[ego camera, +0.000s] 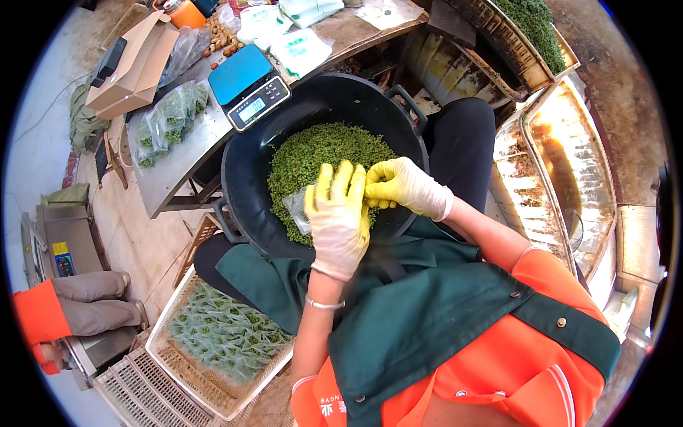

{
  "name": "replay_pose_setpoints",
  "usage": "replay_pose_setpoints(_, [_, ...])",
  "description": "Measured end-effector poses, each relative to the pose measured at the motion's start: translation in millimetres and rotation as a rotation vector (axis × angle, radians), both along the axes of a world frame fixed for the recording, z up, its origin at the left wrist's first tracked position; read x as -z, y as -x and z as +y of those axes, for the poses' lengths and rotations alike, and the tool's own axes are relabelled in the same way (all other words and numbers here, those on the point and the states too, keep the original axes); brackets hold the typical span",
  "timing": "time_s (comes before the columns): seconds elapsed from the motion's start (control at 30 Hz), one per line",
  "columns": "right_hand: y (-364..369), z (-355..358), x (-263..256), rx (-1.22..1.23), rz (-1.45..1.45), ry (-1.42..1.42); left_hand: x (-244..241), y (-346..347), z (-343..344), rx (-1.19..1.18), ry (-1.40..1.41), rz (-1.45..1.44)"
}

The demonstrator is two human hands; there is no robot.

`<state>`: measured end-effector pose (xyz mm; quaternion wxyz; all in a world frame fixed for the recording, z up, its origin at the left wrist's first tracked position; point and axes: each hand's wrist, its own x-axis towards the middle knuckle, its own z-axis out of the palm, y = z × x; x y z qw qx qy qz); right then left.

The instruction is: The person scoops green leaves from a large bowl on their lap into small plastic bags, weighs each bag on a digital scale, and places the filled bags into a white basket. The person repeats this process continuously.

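Note:
A large black wok-like pan [251,176] with two side handles sits before me, holding a heap of small green peppercorns [325,141]. My left hand [339,213], in a glove with yellow fingers, is over the heap, fingers extended and back upward. A clear plastic bag [296,208] sticks out from beneath it; the left thumb and palm are hidden. My right hand [408,187], gloved alike, meets the left fingers with its own fingertips pinched together. What lies between those fingertips is too small to make out.
A digital scale [240,74] overhangs the pan's rim. Filled bags [173,117] lie on the metal table [176,165]. A white crate [224,413] of filled bags stands at lower left, near a person's legs [96,299]. Stained plastic crates [571,176] stand at right.

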<state>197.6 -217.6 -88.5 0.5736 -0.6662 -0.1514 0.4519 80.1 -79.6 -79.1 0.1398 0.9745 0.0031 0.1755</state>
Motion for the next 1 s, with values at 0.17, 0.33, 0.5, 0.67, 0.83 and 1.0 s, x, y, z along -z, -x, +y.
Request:
replay_pose_setpoints(0.17, [-16.9, -12.9, 12.8, 0.192, -0.678, 0.006, 49.5, 8.8, 15.7, -0.094, 0.213, 0.061])
replay_pose_setpoints(0.33, [-0.3, -10.1, -9.1, -0.205, -1.187, 0.057, 55.0, 6.6, 9.8, -0.094, 0.245, 0.068])
replay_pose_setpoints(0.5, [4.1, -9.9, 8.9, -0.363, -1.271, 0.123, 39.5, 6.8, 0.9, -0.081, 0.251, 0.115])
replay_pose_setpoints(0.67, [9.9, -16.1, 10.8, -0.454, -1.257, -0.037, 55.6, 13.6, -9.7, 0.056, 0.121, 0.097])
replay_pose_setpoints(0.83, [20.6, -34.9, 11.3, -0.221, -0.707, -0.153, 47.6, 14.7, -10.8, 0.115, 0.066, 0.171])
replay_pose_setpoints(1.0, [35.8, -32.8, -3.9, 0.107, 0.131, -0.003, 61.3, 13.0, -7.8, 0.023, 0.151, 0.176])
